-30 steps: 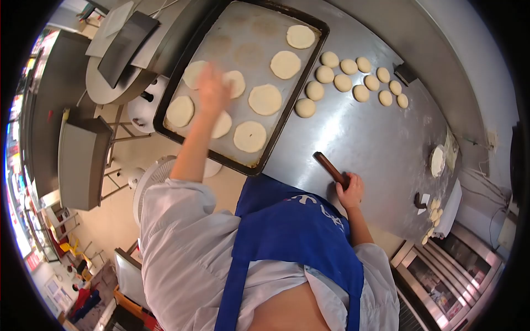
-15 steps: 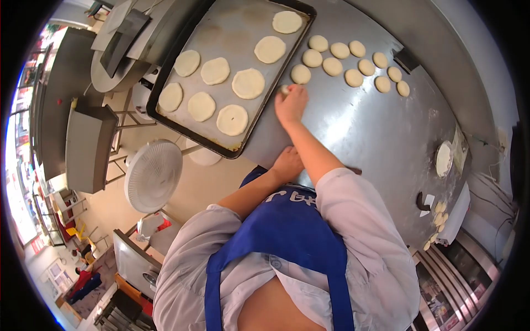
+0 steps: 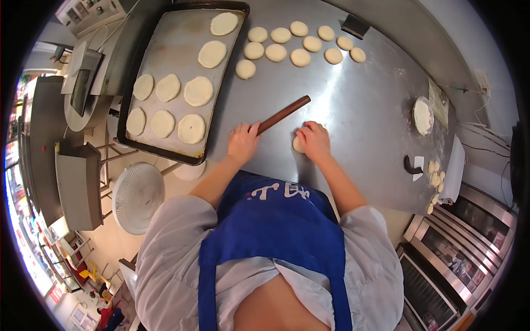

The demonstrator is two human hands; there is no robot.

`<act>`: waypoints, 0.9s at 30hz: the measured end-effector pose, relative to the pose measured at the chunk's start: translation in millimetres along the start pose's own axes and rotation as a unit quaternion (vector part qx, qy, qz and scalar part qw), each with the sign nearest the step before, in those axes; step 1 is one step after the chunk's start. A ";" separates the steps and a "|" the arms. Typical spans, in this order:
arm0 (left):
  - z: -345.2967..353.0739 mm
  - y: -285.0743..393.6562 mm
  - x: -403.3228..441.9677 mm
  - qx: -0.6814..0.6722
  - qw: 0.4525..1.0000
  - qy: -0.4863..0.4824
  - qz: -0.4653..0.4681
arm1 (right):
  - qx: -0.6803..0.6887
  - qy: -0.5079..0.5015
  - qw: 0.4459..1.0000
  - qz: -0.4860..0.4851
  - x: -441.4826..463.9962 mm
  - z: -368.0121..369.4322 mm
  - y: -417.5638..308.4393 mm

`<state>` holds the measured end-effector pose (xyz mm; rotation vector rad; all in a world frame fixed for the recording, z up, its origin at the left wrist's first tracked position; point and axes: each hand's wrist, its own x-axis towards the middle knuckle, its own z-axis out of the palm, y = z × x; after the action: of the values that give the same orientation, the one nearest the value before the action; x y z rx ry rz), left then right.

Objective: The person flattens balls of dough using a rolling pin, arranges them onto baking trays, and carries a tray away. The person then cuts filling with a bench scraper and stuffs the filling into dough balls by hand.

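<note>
My left hand (image 3: 243, 142) is wrapped round one end of a dark wooden rolling pin (image 3: 284, 115), which slants up and away to the right above the steel table. My right hand (image 3: 314, 141) holds a small round piece of dough (image 3: 298, 144) by its side, close to the table's near edge. Part of that dough is hidden under the fingers. Further back, several thick dough rounds (image 3: 276, 53) lie in loose rows. To the left, a dark-rimmed baking tray (image 3: 182, 49) carries several flattened dough discs (image 3: 199, 91).
A bowl of white flour (image 3: 423, 116) stands at the right of the steel table (image 3: 364, 132). Near it are a dark curved object (image 3: 411, 165) and several small dough pieces (image 3: 436, 179). A black block (image 3: 355, 26) sits at the back edge. A white fan (image 3: 138, 197) stands left of me.
My right hand has brought a dough piece from beside the tray to the near edge. My left hand now holds the rolling pin, earlier mostly hidden. The view has shifted.
</note>
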<state>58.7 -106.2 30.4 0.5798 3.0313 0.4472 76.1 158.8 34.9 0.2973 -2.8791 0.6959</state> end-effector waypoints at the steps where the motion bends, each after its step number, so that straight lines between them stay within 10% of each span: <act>1: -0.9 1.6 3.7 0.005 1.000 -0.004 0.000 | -0.009 -0.007 1.000 -0.004 -3.8 11.4 -3.5; 13: -3.3 10.9 6.2 0.010 1.000 0.011 -0.021 | -0.072 -0.008 0.997 -0.013 -1.0 20.7 -39.5; 18: -1.0 11.3 6.3 0.007 0.999 -0.012 -0.046 | -0.011 -0.161 0.982 0.094 12.2 32.8 -31.4; 27: -3.2 21.2 7.0 -0.001 0.998 0.011 -0.069 | -0.037 -0.071 0.991 0.109 24.3 35.0 -34.6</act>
<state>59.4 -85.7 39.7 0.3638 3.0659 0.4530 56.7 108.6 24.1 0.0226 -3.0976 0.6222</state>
